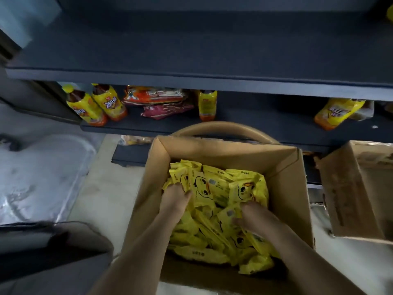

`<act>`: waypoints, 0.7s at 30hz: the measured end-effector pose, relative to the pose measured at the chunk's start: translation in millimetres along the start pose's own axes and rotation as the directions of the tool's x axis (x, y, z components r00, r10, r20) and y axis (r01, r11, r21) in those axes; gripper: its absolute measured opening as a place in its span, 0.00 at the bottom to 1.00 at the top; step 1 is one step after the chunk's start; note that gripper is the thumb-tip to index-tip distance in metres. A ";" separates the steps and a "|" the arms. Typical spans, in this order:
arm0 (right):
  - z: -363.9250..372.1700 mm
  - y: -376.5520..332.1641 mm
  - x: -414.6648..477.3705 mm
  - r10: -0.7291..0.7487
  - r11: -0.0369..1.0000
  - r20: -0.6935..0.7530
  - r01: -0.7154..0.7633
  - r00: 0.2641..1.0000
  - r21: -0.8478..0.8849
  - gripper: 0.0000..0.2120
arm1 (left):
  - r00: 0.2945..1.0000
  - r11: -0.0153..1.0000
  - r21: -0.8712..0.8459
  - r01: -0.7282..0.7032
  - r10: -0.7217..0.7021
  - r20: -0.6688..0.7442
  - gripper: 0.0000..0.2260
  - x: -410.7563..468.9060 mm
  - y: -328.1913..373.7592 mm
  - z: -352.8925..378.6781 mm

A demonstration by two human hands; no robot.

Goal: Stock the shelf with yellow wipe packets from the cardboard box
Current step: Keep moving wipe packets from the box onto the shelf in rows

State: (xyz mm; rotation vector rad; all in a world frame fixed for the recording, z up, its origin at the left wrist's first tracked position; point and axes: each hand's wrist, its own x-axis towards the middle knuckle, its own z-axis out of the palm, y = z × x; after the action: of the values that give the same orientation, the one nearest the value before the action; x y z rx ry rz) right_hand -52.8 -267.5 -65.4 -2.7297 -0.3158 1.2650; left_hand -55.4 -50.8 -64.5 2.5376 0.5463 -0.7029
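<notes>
Head view: cardboard box at 6 o'clock, flaps open, yellow wipe packets heaped loose inside. Left hand at 9 o'clock edge of heap, fingers curled down into packets, thumb pinching one. Right hand at 3 o'clock edge, fingers curled round packets. Dark shelf at 12 o'clock, top board bare. Bottles and snack bags on board below. Second box at 3 o'clock.

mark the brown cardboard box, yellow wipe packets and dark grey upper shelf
brown cardboard box (229, 154): head view, far inner wall
yellow wipe packets (204, 186): head view, top packet
dark grey upper shelf (191, 45): head view, bare top
</notes>
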 end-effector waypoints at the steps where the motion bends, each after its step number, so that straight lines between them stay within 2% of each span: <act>1: 3.3 2.8 6.0 0.008 1.000 0.016 -0.008 1.000 0.013 0.26 | 0.999 0.998 -0.043 0.045 -0.044 0.017 0.13 9.0 3.7 5.4; 4: 13.0 9.9 21.8 0.015 0.997 0.033 -0.018 0.999 0.071 0.24 | 0.992 0.992 -0.042 0.121 -0.120 0.040 0.18 36.0 13.6 22.9; 8: 20.5 18.6 36.7 0.065 0.981 0.007 -0.065 0.998 0.183 0.20 | 0.980 0.979 -0.023 0.201 -0.201 0.019 0.19 59.1 22.4 44.5; 10: 22.4 22.2 40.2 0.102 0.967 0.003 -0.100 0.995 0.232 0.20 | 0.963 0.960 -0.084 0.269 -0.267 0.025 0.21 68.3 25.8 53.3; 13: 24.5 26.1 41.8 0.122 0.947 0.009 -0.119 0.992 0.298 0.21 | 0.940 0.916 -0.217 0.336 -0.311 0.140 0.19 78.3 33.8 61.1; 16: 26.1 26.1 44.1 0.158 0.910 0.022 -0.154 0.987 0.384 0.23 | 0.917 0.847 -0.356 0.396 -0.345 0.200 0.25 82.5 34.3 68.3; 19: 20.6 21.2 51.7 0.240 0.790 0.061 -0.232 0.969 0.568 0.23 | 0.914 0.718 -0.571 0.398 -0.364 0.180 0.18 70.5 29.8 68.9; 21: 14.8 14.0 61.6 0.302 0.637 0.082 -0.265 0.950 0.724 0.20 | 0.902 0.627 -0.676 0.387 -0.409 0.137 0.15 52.4 24.8 63.5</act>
State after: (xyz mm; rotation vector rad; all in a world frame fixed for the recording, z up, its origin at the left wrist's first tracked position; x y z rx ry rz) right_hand -23.3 -266.4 -123.3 -2.1220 0.5548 1.0556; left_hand -26.2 -90.6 -134.9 1.7191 1.1675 -0.4671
